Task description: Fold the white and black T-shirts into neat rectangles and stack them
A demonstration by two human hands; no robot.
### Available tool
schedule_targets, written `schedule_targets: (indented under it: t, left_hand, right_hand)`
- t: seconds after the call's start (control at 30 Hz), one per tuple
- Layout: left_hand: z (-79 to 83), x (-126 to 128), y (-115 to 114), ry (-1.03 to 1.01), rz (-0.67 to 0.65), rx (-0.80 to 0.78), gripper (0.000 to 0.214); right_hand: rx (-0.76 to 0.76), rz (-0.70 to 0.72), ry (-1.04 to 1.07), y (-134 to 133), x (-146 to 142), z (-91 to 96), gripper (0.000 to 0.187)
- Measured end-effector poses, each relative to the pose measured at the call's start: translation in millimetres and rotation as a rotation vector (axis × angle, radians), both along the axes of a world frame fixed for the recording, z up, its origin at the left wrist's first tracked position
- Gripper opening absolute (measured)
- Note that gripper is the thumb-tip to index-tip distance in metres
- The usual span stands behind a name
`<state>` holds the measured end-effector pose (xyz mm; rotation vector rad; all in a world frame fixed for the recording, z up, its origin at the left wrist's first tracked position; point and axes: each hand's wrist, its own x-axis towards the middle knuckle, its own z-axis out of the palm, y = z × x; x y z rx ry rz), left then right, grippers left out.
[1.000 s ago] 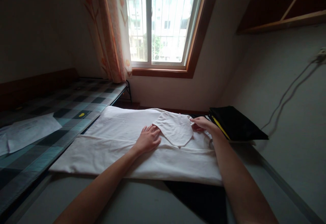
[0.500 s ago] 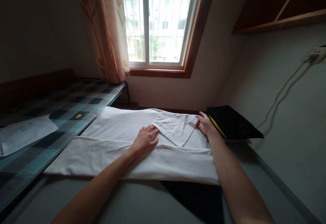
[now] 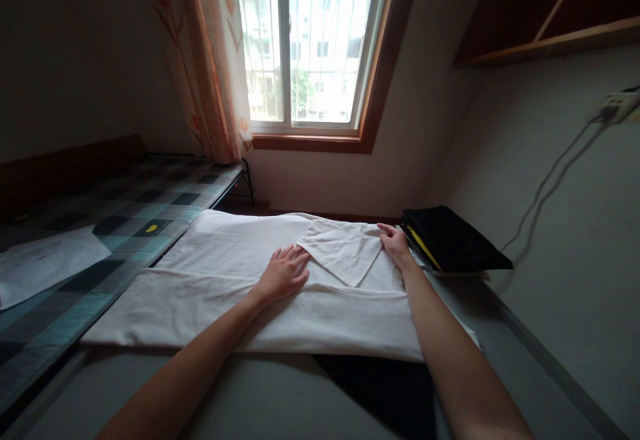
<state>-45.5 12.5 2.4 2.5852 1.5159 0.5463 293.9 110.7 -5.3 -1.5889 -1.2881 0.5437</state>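
Spreading the flap [image 3: 345, 250] of the white cloth [image 3: 225, 247] is the operation in hand. The cloth lies across the far part of the grey surface [image 3: 240, 387], its left edge near the checked mattress [image 3: 30, 320]; a black patch [image 3: 390, 387] shows under its near edge.

Change noted: one second ago the flap's right side was blunt and turned in. It now runs straight to a point directed at the near folded band [image 3: 300, 323]. I judge the flap better squared, with slight creases remaining.

Left hand [image 3: 283, 272]: palm down on the cloth, fingers slightly apart, tips at the flap's left edge. Right hand [image 3: 397, 243]: index finger at the flap's far right corner, beside the black stack [image 3: 455, 240]. I cannot tell whether my thumb and finger are pinched on the fabric.
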Motion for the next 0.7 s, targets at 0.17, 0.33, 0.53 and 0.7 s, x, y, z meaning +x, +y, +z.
schedule_targets:
  t: [0.17,0.33,0.53,0.7]
  left_hand:
    - [-3.0,-1.5,4.8,-0.117,-0.010,0.025,0.039]
    - [-1.6,-7.4,17.1,-0.420,0.027,0.019,0.032]
    - [22.3,-8.5,22.9,-0.639,0.105,0.002,0.025]
    - [28.2,16.8,34.1,-0.532,0.093,-0.152,0.029]
  right_hand:
    - [0.042,0.000,0.000,2.9,4.3,-7.1,0.051]
    - [0.093,-0.062,-0.037,4.9,5.2,-8.4,0.046]
    - [0.072,-0.119,-0.096,5.6,3.2,-6.7,0.042]
    - [0.036,-0.170,-0.093,8.5,3.8,-7.2,0.040]
